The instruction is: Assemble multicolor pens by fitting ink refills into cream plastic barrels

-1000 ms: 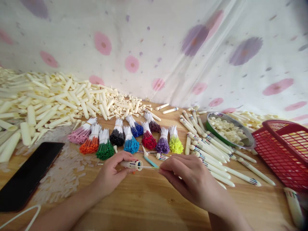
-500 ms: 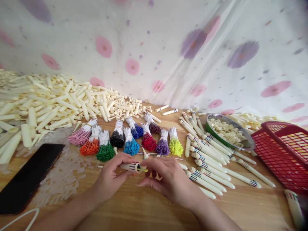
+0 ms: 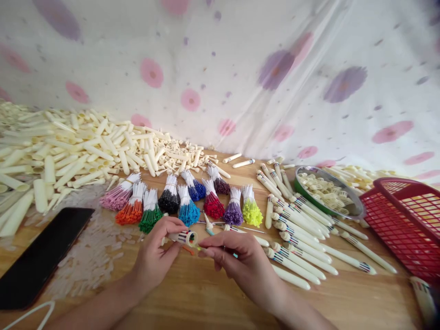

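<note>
My left hand (image 3: 154, 254) is closed around a short cream multicolour pen barrel (image 3: 181, 236), its open end turned to the right. Coloured marks line the barrel's rim, and dark and coloured bits show inside the opening. Close to that opening, my right hand (image 3: 237, 256) pinches a small yellow-tipped pen refill (image 3: 199, 248), mostly hidden by the fingers. A bit of blue shows behind the right fingers. An orange piece (image 3: 188, 249) is visible just below the barrel. Beyond the hands stand bundles of refills, among them green (image 3: 150, 215), light blue (image 3: 187, 208), purple (image 3: 233, 211) and yellow (image 3: 252, 208).
A large heap of cream pen tubes (image 3: 75, 146) covers the back left. A black phone (image 3: 41, 256) lies at left beside clear plastic pieces (image 3: 92, 247). Right of my hands lie several pens (image 3: 299, 243), a green-sided metal bowl (image 3: 357, 208) and a red basket (image 3: 398, 220).
The barrel's open end has turned more toward the camera. My right fingers have drawn together into a pinch, slightly apart from the opening. The view has shifted slightly.
</note>
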Demonstrator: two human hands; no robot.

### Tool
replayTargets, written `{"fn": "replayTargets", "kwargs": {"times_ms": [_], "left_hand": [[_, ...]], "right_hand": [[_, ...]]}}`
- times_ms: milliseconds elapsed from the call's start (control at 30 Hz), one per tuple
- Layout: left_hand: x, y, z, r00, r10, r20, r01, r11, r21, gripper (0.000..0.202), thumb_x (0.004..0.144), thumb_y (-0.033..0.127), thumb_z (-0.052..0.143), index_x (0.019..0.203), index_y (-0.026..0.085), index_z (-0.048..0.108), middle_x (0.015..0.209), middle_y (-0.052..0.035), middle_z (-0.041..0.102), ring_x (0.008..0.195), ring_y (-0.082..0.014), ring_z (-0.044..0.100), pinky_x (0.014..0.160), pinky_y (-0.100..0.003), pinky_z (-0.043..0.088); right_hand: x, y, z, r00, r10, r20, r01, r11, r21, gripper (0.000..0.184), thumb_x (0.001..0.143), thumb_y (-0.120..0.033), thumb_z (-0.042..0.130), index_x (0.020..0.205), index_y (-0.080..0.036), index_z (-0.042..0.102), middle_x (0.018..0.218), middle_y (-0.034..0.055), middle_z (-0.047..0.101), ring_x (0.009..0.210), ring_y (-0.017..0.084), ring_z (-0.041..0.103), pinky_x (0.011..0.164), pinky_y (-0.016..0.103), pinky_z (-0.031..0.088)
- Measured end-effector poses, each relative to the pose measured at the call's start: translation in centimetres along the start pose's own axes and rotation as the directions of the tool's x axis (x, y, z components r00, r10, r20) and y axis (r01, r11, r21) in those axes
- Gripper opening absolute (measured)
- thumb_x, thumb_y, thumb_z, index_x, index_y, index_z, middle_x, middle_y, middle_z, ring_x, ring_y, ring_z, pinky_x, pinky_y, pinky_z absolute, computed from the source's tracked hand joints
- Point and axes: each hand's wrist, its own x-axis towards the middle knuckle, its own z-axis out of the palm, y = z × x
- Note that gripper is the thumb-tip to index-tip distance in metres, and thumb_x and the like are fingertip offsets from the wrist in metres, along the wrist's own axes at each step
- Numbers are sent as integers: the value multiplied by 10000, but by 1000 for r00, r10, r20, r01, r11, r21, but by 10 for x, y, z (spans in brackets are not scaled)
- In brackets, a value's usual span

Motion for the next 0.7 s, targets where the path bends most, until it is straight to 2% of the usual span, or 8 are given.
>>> {"fn": "replayTargets", "kwargs": {"times_ms": [133, 333, 467, 533, 600, 700], "left_hand": [[0, 1, 0, 1000, 13, 4, -13, 999, 30, 305, 717, -31, 502, 877, 222, 558, 886, -11, 581, 863, -135, 574, 747, -228, 470], [0, 5, 1, 1000, 21, -11, -20, 998, 64, 293, 712, -21, 502, 868, 218, 571, 876, -16, 600, 845, -143, 589, 743, -249, 484], [2, 5, 1, 999, -29, -29, 30, 998, 62, 248, 709, 12, 522, 842, 214, 580, 844, -12, 614, 832, -145, 601, 739, -250, 494], [4, 5, 0, 996, -76, -47, 78, 996, 49, 201, 722, 57, 543, 842, 213, 582, 856, -16, 621, 841, -151, 610, 744, -256, 501], [6, 4, -1, 988, -141, -69, 143, 989, 32, 139, 731, 124, 576, 840, 211, 578, 878, -20, 627, 850, -159, 620, 739, -260, 510], [12, 3, -4, 962, -256, -93, 258, 966, 8, 108, 721, 242, 621, 805, 207, 563, 881, -21, 634, 831, -171, 632, 705, -260, 523]], "right_hand": [[2, 3, 6, 999, -14, -31, 13, 1000, -17, 206, 834, -317, 561, 907, -190, 706, 693, 38, 680, 506, 83, 530, 483, 192, 435], [4, 4, 12, 994, -70, -88, 66, 997, -51, 162, 832, -262, 557, 882, -209, 702, 695, 15, 681, 509, 83, 526, 484, 188, 429], [7, 2, 1, 984, -133, -117, 108, 974, -198, 135, 834, -265, 560, 842, -189, 672, 685, 5, 654, 547, 87, 534, 524, 186, 418], [11, 5, -13, 975, -134, -177, 69, 939, -336, 184, 842, -301, 545, 748, -170, 634, 634, 0, 617, 543, 91, 510, 515, 188, 389], [15, 9, -28, 969, -99, -225, -22, 877, -481, 295, 867, -355, 494, 650, -167, 564, 554, -17, 545, 500, 88, 452, 475, 190, 335], [17, 17, -44, 990, 12, -141, -104, 739, -665, 363, 894, -374, 436, 596, -175, 499, 517, -33, 499, 474, 88, 421, 460, 197, 283]]}}
